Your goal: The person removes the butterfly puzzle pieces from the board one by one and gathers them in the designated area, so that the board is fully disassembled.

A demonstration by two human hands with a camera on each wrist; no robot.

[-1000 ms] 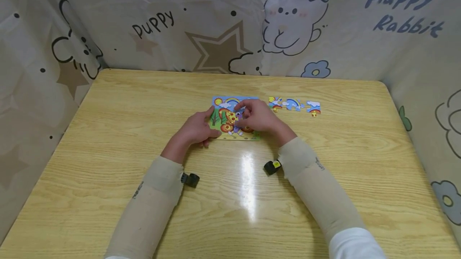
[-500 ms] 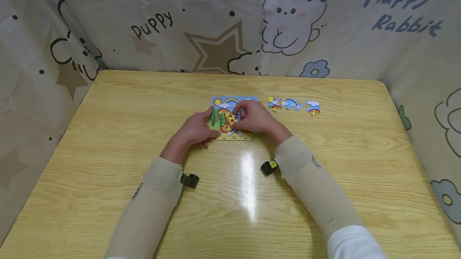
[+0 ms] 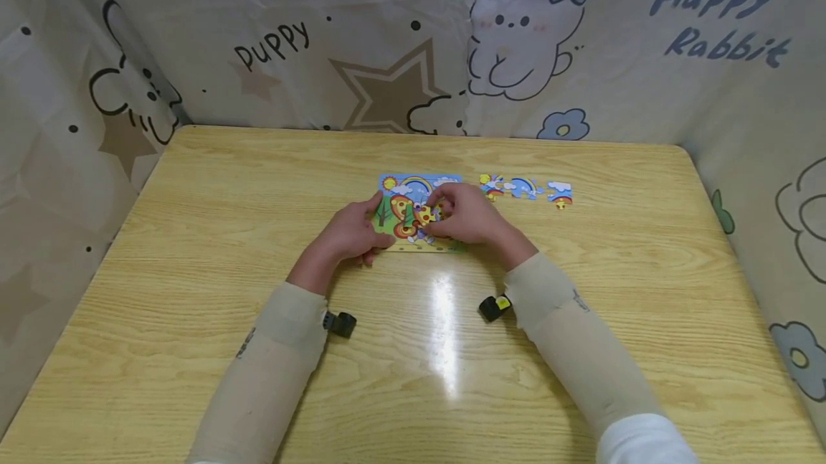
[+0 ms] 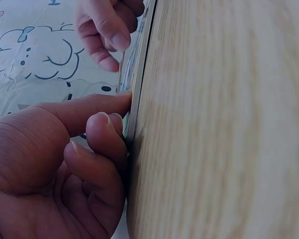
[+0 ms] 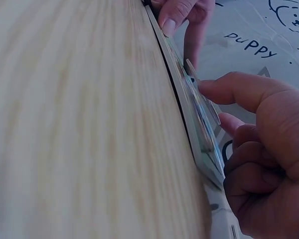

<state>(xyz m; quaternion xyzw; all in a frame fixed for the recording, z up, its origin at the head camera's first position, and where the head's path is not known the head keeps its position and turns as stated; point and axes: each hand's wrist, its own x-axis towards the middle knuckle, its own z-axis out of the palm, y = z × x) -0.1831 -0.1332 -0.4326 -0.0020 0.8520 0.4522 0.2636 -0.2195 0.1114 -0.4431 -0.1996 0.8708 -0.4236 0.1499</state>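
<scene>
Head view: on the pale wood-grain counter (image 3: 387,392), the left hand (image 3: 353,229) grips the left edge of a flat, rectangular, multicoloured puzzle board (image 3: 422,248), the right hand's (image 3: 470,215) grip pinching a thin red-and-yellow jigsaw piece (image 3: 424,216) over it.

The right hand (image 3: 471,214) hides part of the board (image 3: 413,186), the left hand (image 3: 351,229) its near-left corner; behind both, sleeves (image 3: 258,378) are cut off.

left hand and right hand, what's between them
The puzzle board and, over it, a piece that the right hand pinches, as the head view shows.
</scene>
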